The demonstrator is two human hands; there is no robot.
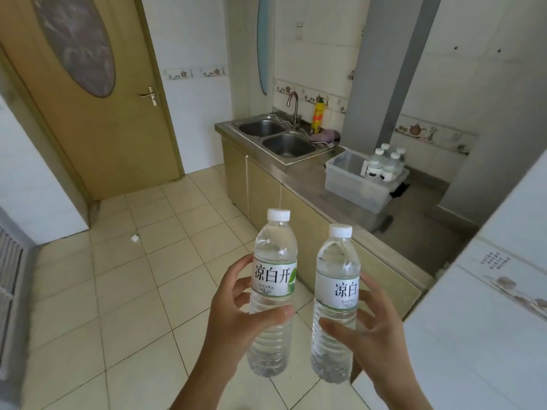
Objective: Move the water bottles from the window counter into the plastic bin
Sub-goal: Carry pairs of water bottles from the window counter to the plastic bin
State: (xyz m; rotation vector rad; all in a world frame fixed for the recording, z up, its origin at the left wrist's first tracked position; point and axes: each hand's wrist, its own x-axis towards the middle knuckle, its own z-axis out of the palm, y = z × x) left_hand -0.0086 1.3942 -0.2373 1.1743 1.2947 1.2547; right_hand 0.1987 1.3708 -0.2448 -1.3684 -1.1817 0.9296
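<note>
1. The left hand (233, 318) grasps one water bottle (273, 294) around its lower label, thumb across the front and fingers curled behind; the bottle stands nearly upright, cap on.
2. The right hand (373, 329) grasps a second water bottle (336, 303) the same way. Both bottles hang in the air over the tiled floor (124, 291), well apart from the plastic bin (352, 184).
3. The bin sits on the steel worktop (305, 184) past the double sink (278, 137), with four bottles (384, 164) already standing crowded in its far end.
4. Risk, as I judge it: the two carried bottles are just beside each other, so a knock between them on the way could loosen a grip and drop one onto the tiles.
5. Lowering both at once could be awkward; a bottle may catch the bin's near rim or tip the standing group.
6. The bin looks light and lies near the worktop edge, so a hard push could slide it.
7. The bottle walls look thin, so squeezing would make the hold less sure.
</note>
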